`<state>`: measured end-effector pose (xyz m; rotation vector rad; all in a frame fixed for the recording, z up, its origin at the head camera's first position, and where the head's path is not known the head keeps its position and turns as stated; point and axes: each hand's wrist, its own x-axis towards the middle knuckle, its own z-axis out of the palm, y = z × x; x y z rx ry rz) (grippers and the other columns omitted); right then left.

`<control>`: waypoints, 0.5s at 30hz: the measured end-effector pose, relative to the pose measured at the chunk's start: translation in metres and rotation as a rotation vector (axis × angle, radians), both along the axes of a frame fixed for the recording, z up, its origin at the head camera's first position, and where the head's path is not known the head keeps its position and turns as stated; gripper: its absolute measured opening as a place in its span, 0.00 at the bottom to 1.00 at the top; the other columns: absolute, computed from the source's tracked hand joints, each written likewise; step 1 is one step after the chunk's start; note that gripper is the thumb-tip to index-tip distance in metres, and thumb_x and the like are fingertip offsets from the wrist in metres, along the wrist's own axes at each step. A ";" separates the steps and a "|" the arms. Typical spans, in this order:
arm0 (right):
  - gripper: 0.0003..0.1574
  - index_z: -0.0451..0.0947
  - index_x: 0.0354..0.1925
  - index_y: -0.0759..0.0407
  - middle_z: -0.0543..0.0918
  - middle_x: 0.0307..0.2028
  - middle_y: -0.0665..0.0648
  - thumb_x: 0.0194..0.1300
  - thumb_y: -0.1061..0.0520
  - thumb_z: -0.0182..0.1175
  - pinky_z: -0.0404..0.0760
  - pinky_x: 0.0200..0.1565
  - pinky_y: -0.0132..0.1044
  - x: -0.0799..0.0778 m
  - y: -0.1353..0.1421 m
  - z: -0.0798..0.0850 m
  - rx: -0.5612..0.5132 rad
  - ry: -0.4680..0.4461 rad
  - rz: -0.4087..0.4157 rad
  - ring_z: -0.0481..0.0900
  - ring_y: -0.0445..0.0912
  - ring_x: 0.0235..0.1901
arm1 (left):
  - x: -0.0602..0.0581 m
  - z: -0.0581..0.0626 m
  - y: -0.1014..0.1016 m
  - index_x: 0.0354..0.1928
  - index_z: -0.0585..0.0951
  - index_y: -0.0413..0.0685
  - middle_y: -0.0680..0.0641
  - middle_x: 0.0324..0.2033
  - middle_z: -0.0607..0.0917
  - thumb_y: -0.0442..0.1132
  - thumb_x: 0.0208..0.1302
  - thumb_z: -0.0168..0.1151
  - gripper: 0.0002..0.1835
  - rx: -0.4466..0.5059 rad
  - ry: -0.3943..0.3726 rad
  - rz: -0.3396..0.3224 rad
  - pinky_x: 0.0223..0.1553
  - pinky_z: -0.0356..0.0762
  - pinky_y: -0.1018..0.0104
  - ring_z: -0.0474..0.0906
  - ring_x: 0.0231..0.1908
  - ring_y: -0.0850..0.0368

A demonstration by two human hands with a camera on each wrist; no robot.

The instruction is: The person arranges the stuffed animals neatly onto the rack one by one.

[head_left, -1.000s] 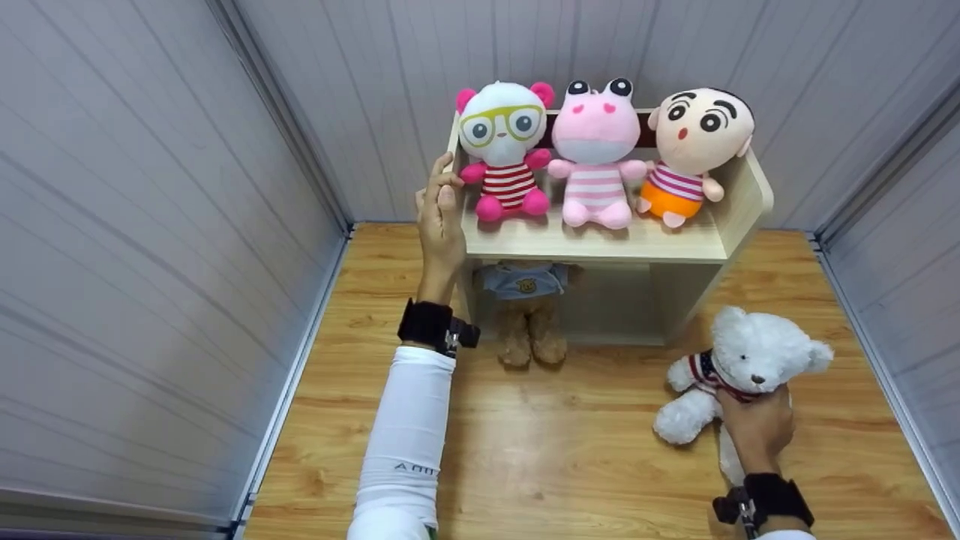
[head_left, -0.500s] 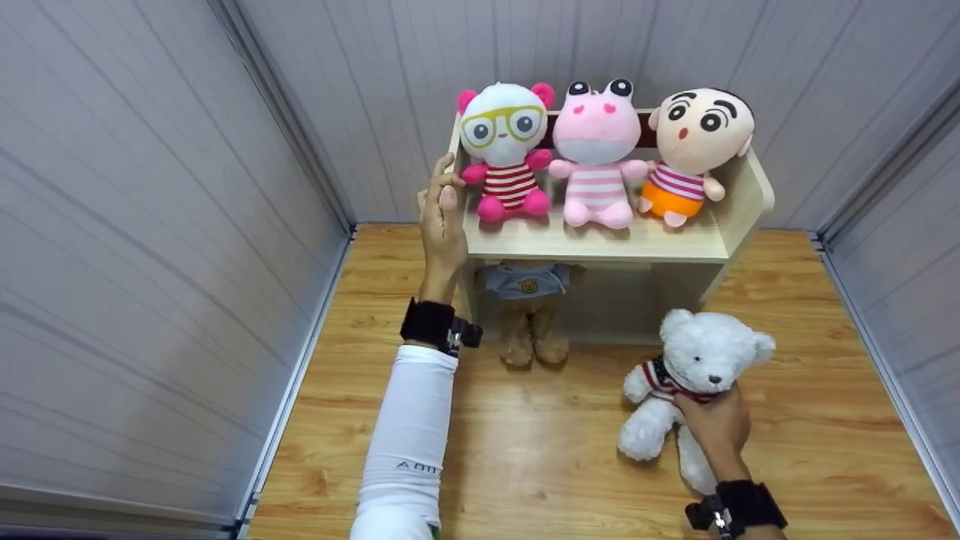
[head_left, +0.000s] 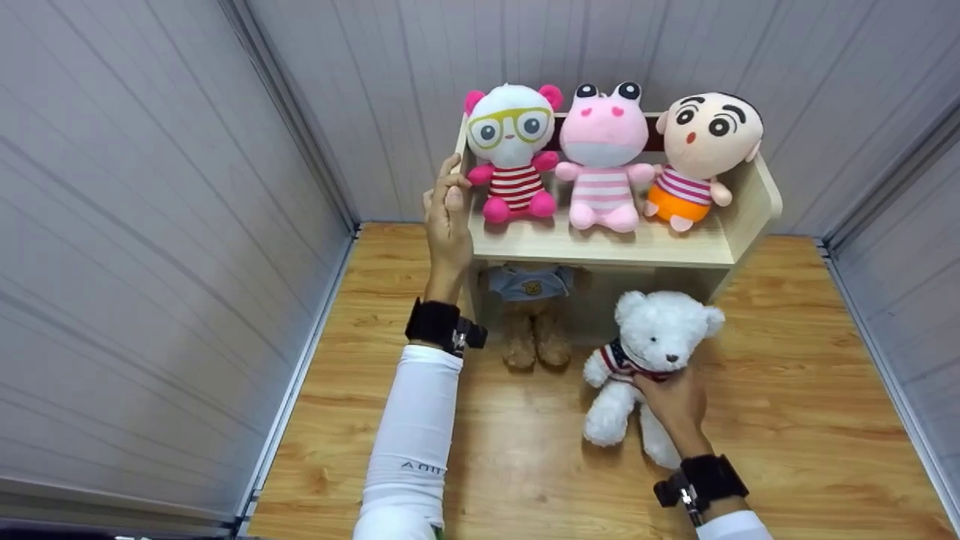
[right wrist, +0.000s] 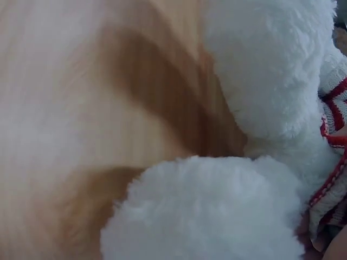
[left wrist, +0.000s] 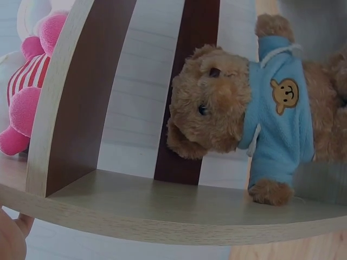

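My right hand (head_left: 679,401) grips a white teddy bear (head_left: 664,330) by its body, around its striped knitted sweater. The bear is upright, in front of the lower right part of a small wooden shelf (head_left: 600,249). In the right wrist view the bear's fluffy white legs (right wrist: 206,211) hang over the floor. My left hand (head_left: 448,217) holds the shelf's left side panel, fingers bent at its edge, beside a panda doll (head_left: 514,161) with pink ears. In the lower compartment sits a brown teddy bear (left wrist: 211,103) in a blue hoodie; the shelf board hides its head in the head view.
A pink frog doll (head_left: 604,161) and a cartoon boy doll (head_left: 697,157) in orange shorts sit on the top board, right of the panda. Grey panel walls (head_left: 150,225) stand around the wooden floor (head_left: 540,487).
My right hand has carried the white teddy bear leftward across the floor area, to the front of the shelf's lower compartment. My left hand stays at the side panel.
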<state>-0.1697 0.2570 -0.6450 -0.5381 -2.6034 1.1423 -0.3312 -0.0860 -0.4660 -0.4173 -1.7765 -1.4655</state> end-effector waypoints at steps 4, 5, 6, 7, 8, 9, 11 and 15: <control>0.37 0.75 0.53 0.66 0.84 0.51 0.70 0.50 0.49 0.76 0.76 0.50 0.62 -0.014 -0.009 0.009 0.011 0.017 0.041 0.81 0.67 0.52 | 0.006 0.006 0.003 0.43 0.76 0.40 0.38 0.70 0.74 0.36 0.76 0.37 0.15 0.023 0.003 -0.007 0.58 0.56 0.59 0.69 0.58 0.44; 0.38 0.75 0.54 0.65 0.83 0.52 0.70 0.50 0.50 0.76 0.76 0.51 0.61 -0.018 -0.011 0.011 0.012 0.022 0.052 0.80 0.67 0.54 | 0.009 0.008 0.004 0.43 0.76 0.38 0.37 0.70 0.74 0.33 0.74 0.37 0.14 0.029 0.003 -0.010 0.58 0.56 0.59 0.69 0.56 0.44; 0.39 0.74 0.56 0.65 0.82 0.53 0.70 0.50 0.50 0.76 0.76 0.52 0.62 -0.021 -0.012 0.013 0.015 0.026 0.061 0.80 0.67 0.55 | 0.012 0.012 0.004 0.43 0.75 0.37 0.35 0.70 0.74 0.31 0.73 0.37 0.14 0.034 0.003 -0.012 0.58 0.56 0.60 0.69 0.57 0.43; 0.40 0.73 0.57 0.65 0.81 0.55 0.70 0.50 0.49 0.76 0.75 0.53 0.62 -0.025 -0.013 0.014 0.018 0.026 0.066 0.79 0.67 0.56 | 0.016 0.015 0.005 0.43 0.75 0.36 0.34 0.69 0.74 0.30 0.73 0.37 0.14 0.039 0.003 -0.014 0.57 0.56 0.60 0.69 0.56 0.43; 0.41 0.72 0.58 0.65 0.81 0.56 0.70 0.51 0.49 0.75 0.75 0.55 0.63 -0.028 -0.014 0.016 0.022 0.026 0.070 0.78 0.67 0.57 | 0.020 0.019 0.005 0.43 0.75 0.36 0.33 0.69 0.74 0.30 0.72 0.38 0.13 0.043 0.002 -0.015 0.57 0.56 0.61 0.69 0.55 0.43; 0.42 0.72 0.59 0.65 0.80 0.57 0.70 0.51 0.49 0.75 0.75 0.55 0.63 -0.031 -0.015 0.018 0.025 0.026 0.071 0.78 0.67 0.58 | 0.023 0.022 0.006 0.42 0.75 0.36 0.33 0.69 0.74 0.29 0.72 0.38 0.13 0.044 0.000 -0.015 0.56 0.57 0.61 0.68 0.55 0.44; 0.44 0.70 0.61 0.65 0.78 0.58 0.70 0.51 0.49 0.75 0.74 0.57 0.64 -0.037 -0.016 0.021 0.027 0.032 0.072 0.76 0.68 0.59 | 0.028 0.027 0.006 0.42 0.75 0.36 0.32 0.69 0.74 0.30 0.72 0.38 0.13 0.046 -0.006 -0.015 0.56 0.57 0.61 0.68 0.54 0.45; 0.47 0.68 0.64 0.65 0.77 0.61 0.70 0.51 0.49 0.74 0.74 0.59 0.63 -0.045 -0.016 0.026 0.023 0.051 0.073 0.75 0.68 0.61 | 0.032 0.030 0.008 0.41 0.75 0.37 0.33 0.68 0.74 0.32 0.73 0.39 0.12 0.043 -0.015 -0.014 0.57 0.57 0.61 0.68 0.56 0.45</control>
